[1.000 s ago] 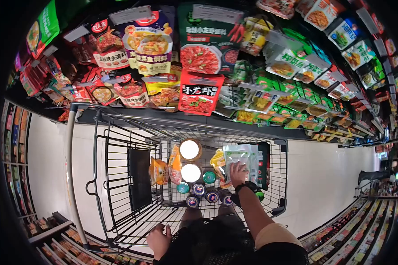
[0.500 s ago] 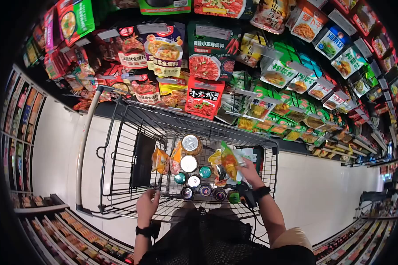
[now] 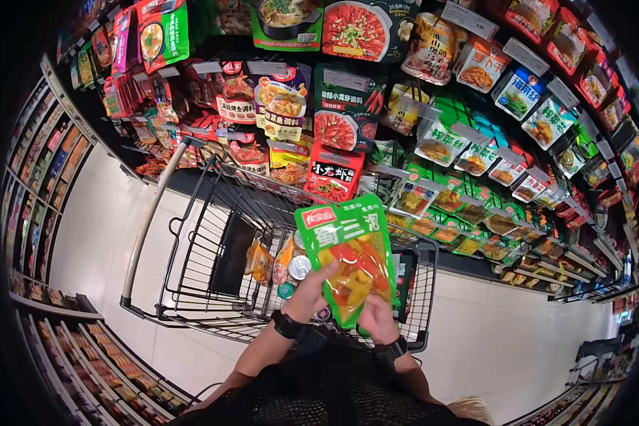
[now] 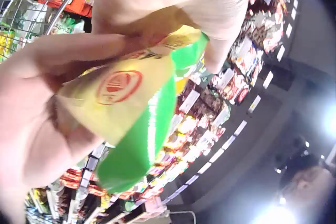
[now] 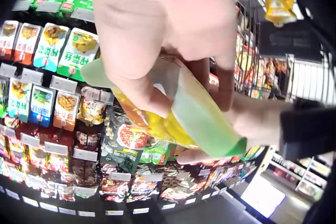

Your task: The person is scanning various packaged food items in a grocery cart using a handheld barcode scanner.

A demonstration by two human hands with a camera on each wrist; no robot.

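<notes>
Your left hand [image 3: 311, 285] has come off the cart's [image 3: 192, 263] rim and now pinches the left edge of the green pouch [image 3: 348, 252], fingers curled round it. The pouch, a moment ago down among the cans [image 3: 299, 267], is lifted clear above the cart, facing you. Your right hand [image 3: 376, 318] grips its bottom end, so both hands share the hold.

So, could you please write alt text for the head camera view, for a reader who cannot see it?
A person's left hand and right hand hold a green food packet above a wire shopping cart holding cans, beside shelves of hanging packets.
</notes>
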